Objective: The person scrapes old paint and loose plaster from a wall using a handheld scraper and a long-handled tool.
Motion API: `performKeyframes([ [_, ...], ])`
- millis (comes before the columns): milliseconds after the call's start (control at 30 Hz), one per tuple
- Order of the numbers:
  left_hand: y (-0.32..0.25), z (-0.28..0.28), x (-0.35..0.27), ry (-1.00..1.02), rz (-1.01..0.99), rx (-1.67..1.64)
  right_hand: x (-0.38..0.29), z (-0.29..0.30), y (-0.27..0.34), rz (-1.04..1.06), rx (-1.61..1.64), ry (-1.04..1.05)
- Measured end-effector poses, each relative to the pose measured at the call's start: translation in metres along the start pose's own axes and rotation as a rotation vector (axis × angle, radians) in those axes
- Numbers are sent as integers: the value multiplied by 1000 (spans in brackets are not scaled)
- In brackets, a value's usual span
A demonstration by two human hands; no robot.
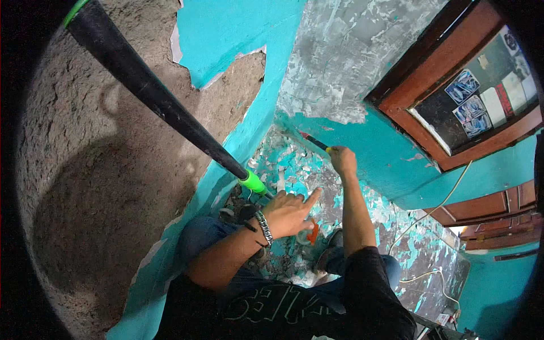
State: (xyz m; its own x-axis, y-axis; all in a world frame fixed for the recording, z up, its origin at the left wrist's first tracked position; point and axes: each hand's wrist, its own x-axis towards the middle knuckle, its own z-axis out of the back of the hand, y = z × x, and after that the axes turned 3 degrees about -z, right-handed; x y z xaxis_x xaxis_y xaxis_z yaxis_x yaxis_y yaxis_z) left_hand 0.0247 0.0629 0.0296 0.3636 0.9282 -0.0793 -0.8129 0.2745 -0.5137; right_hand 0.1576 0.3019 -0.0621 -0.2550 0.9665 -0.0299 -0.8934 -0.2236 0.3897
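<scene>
My right hand is closed round the handle of a long scraper, whose tip meets the turquoise wall low down by the corner. My left hand, with a chain bracelet at its wrist, holds nothing that shows; its index finger points out and the fingers are apart. Just beyond it, the thin end of a black pole with a green collar slants up to the left; whether the hand touches it I cannot tell. An orange object lies below the left hand, partly hidden.
Paint flakes litter the floor. Bare rough plaster shows on the left wall, with turquoise paint around it. A grey stripped patch is on the far wall, beside a brown wooden frame. A pale cable trails at the right.
</scene>
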Motion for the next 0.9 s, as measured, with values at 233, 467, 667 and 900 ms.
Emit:
performKeyframes([
  [233,-10,-3,0,-2,-7,26,-28,72,-7,-3,113,-81],
  [467,-5,5,0,4,-3,33,-20,48,4,35,39,-137],
  [667,-9,7,2,-69,-18,48,-28,57,12,-22,81,-180],
  [900,-6,8,-3,-27,-9,16,-25,65,22,-15,88,-140],
])
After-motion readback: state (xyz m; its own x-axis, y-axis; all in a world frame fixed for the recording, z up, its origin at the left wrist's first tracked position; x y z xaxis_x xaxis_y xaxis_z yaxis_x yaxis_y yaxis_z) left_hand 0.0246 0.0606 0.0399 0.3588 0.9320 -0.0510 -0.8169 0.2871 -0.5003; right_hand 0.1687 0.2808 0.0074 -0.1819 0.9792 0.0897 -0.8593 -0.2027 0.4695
